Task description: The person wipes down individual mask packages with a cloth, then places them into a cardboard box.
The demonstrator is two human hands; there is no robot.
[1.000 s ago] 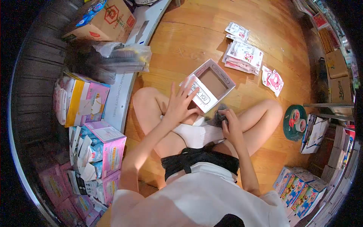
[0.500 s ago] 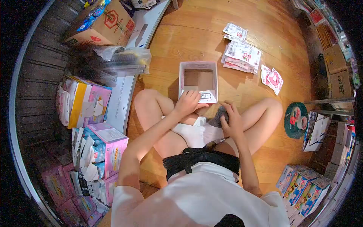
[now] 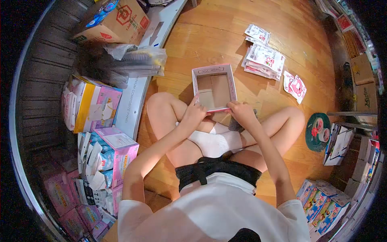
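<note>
An open cardboard box [image 3: 211, 70] with a pink rim stands on the floor before my crossed legs. "THANK YOU" is printed on the inside of its far wall, and its brown bottom is bare. My left hand [image 3: 194, 115] is closed on the near left corner. At the near right corner my right hand [image 3: 243, 113] grips the rim, thumb and fingers around the wall. A grey sock [image 3: 236, 125] on my foot shows partly behind my right wrist. The fingers under the near wall are partly hidden.
Right of the box lie a stack of white-and-pink packets [image 3: 265, 60], smaller packets [image 3: 258, 34] and a single packet [image 3: 295, 86]. Tape rolls sit in a green round tray [image 3: 313, 135]. Pink boxes [image 3: 125, 155] and a carton [image 3: 121, 24] line the left side; shelves stand at right.
My right hand has moved from beside the grey sock to the box's near right corner. The near flap with lettering is no longer visible, and the box has turned slightly.
</note>
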